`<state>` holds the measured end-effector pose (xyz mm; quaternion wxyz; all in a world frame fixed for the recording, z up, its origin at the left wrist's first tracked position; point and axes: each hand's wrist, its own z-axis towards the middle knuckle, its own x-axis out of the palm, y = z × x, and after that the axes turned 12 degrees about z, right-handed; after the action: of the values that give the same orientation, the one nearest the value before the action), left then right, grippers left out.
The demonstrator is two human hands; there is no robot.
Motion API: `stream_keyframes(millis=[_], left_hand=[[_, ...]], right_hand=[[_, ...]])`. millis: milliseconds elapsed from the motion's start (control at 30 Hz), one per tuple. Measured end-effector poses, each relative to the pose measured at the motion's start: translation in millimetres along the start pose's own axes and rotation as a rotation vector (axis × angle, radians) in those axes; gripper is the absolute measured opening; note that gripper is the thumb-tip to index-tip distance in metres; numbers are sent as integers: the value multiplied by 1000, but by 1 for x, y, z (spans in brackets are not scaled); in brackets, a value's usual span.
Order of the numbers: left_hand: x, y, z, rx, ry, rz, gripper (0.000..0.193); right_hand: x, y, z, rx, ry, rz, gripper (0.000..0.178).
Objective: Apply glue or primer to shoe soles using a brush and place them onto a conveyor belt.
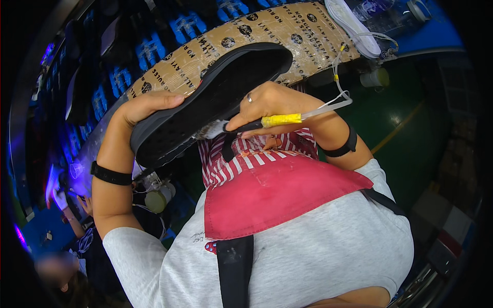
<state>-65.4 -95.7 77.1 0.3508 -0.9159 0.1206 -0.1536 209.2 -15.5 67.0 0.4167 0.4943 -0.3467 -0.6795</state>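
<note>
Count: 1 black sole (215, 92) held, 1 yellow-handled brush (281, 120), 1 white sole (355, 31) top right. Dark soles (109, 37) upper left: at least 2, too dim for a full count. Blue fixtures (187, 25): 5 minimum, rest hidden or cut off. Cardboard strip (231, 38): 1. Round pots (374, 78): 2 that I can make out, one each side. Clear plastic container (417, 10): 1 at least. Worn: 1 red apron (282, 195), 2 black arm bands (112, 175), 1 ring (250, 97). Co-worker (79, 251): 1, lower left. Floor line (398, 128): 1, yellow.

Violet glare (52, 179) lights the dim left; edges curve; black sole (205, 105) shadowed inside.
</note>
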Motion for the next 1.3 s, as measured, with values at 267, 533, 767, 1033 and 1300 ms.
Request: stream_keyframes(millis=[267,533,767,1033,1300], left_hand=[[-1,13,1,56,-75,-137,41],[8,71,42,528,-121,-703,46],[33,69,57,1100,9,-903,51],[57,112,66,830,-42,-1091,68],[93,129,61,862,198,-1065,94]], right_hand=[[-1,-2,-3,-36,-75,-5,25],[-15,6,-9,17,-200,90,27],[-22,7,-9,-73,-435,81,28],[-16,10,-10,158,-666,348,26],[-10,7,0,185,-708,276,25]])
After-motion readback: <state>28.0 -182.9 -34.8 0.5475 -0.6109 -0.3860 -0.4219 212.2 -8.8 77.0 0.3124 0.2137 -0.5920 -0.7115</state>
